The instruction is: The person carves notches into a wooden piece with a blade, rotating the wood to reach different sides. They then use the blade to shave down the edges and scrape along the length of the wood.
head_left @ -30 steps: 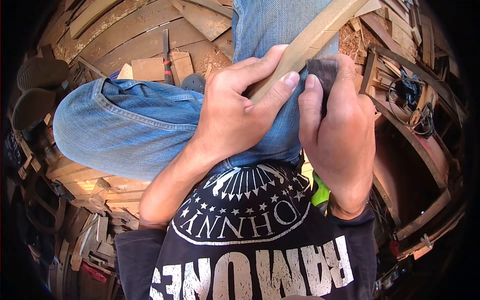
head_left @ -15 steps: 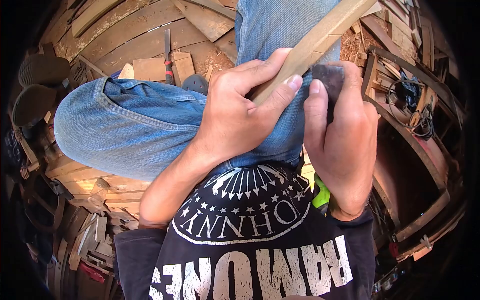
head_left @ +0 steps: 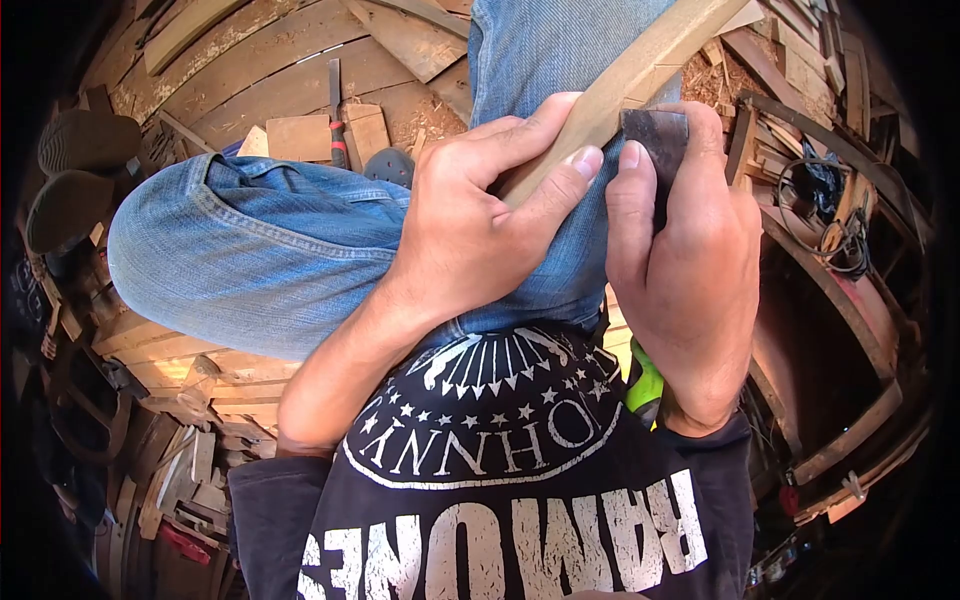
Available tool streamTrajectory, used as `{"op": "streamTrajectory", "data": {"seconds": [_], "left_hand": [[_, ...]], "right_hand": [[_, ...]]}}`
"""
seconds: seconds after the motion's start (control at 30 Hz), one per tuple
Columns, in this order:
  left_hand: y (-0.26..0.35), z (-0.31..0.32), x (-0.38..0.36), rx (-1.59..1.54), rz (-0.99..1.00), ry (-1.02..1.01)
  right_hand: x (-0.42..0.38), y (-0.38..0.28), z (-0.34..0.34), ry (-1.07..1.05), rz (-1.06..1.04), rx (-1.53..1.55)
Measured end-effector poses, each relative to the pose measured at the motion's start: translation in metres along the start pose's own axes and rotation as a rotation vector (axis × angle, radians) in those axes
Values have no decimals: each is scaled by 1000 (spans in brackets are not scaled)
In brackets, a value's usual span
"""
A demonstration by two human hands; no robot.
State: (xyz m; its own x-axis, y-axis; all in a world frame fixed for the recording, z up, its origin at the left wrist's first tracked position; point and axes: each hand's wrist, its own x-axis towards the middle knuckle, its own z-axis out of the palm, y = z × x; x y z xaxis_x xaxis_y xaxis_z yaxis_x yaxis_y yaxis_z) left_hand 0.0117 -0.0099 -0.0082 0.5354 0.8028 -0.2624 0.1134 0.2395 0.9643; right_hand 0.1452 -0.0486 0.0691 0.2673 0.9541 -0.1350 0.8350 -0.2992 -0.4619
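My left hand (head_left: 490, 205) is closed around the near end of a long wooden stick (head_left: 650, 65), its thumb lying along the stick's side. The stick slants up to the right above the jeans, with thin dark marks across it. My right hand (head_left: 690, 235) pinches a small dark, flat rectangular piece (head_left: 655, 133) between thumb and fingers; whether it is sandpaper or a scraper I cannot make out. The upper left corner of this piece meets the stick's right side, just past my left fingers. Part of it is hidden by my right hand.
On the plank floor at left lie a chisel (head_left: 337, 115) with a red and black handle, wood blocks (head_left: 299, 138) and sandals (head_left: 88, 140). A curved wooden frame (head_left: 835, 310) stands at right, near tangled cable (head_left: 835, 225) and scrap wood. Shavings are scattered ahead.
My right hand and the dark piece have shifted slightly up, along the stick's side. My left hand keeps its grip and has barely moved.
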Motion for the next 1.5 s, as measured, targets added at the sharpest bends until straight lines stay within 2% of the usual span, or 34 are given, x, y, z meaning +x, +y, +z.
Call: {"op": "streamTrajectory", "data": {"seconds": [0.07,0.13,0.37,0.47,0.67,0.83,0.97,1.07,1.2,1.27,1.37,1.47,1.5], "left_hand": [[-4,3,1,1,-13,0],[-15,10,4,-83,134,124],[-10,8,4,-44,73,109],[-18,11,5,-67,192,151],[-10,8,4,12,155,112],[-9,9,4,-67,58,119],[-1,6,1,-48,27,87],[1,4,2,-31,-13,80],[3,4,1,-107,-64,60],[4,1,0,-124,-70,56],[12,-12,-2,-154,-120,13],[20,-27,-2,-106,24,83],[23,-33,-2,-131,4,137]], "right_hand": [[1,-1,-2,-11,1,-16],[2,-2,-5,-74,50,-24],[1,3,-4,-47,-40,-81],[2,3,-5,-82,-7,-65],[0,4,-6,-61,-31,-75],[-5,6,-8,-180,36,-76],[-7,1,-12,-178,51,-49],[-9,2,-13,-134,15,-21],[-8,-3,-16,-97,100,3],[-3,1,-8,97,55,266],[7,-2,-4,161,-44,251],[27,-8,1,156,-55,273],[37,-7,0,257,-10,185]]}}
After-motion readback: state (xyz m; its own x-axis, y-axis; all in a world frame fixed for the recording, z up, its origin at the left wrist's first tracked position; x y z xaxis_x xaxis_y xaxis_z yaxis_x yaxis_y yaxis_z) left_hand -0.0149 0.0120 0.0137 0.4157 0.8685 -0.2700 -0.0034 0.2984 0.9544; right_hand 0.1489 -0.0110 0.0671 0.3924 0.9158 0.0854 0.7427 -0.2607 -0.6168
